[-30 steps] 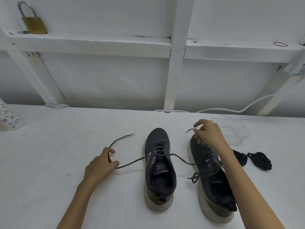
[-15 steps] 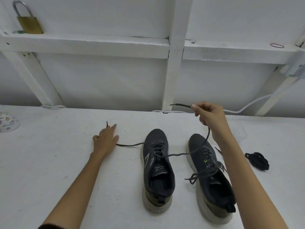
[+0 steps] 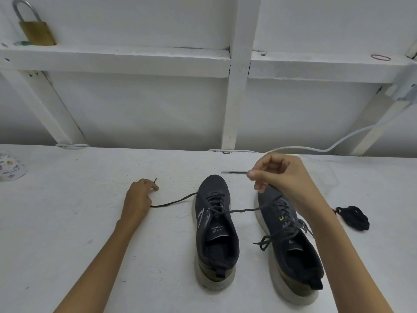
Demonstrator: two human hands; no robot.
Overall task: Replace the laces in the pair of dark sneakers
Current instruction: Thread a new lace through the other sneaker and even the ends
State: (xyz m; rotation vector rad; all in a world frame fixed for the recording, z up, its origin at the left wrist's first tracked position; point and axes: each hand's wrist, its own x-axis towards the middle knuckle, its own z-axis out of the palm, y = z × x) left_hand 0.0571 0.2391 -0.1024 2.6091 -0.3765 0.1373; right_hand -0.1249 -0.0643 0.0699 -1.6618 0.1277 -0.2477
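Over the white table [image 3: 67, 222], the right hand [image 3: 282, 175] has sunk toward the toe of the right sneaker [image 3: 291, 245], and the left hand [image 3: 140, 197] has curled. Both sneakers stand side by side, toes away. Each hand grips one end of the lace [image 3: 243, 210] of the left sneaker [image 3: 216, 229], pulled sideways, likely evening the ends before the next eyelets.

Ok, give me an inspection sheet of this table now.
Surface: white table, rough matte top.
Job's things: middle sneaker, lace drawn out to both sides; right-side sneaker, bow tied; black bundle, likely laces, beside it.
Clutter: patterned item at left edge; padlock and rubber band on the ledge.
Hands: left hand grips one lace end; right hand pinches the other, raised.
Cables: white cable along the back wall.
Surroundings: white wall with frame posts.
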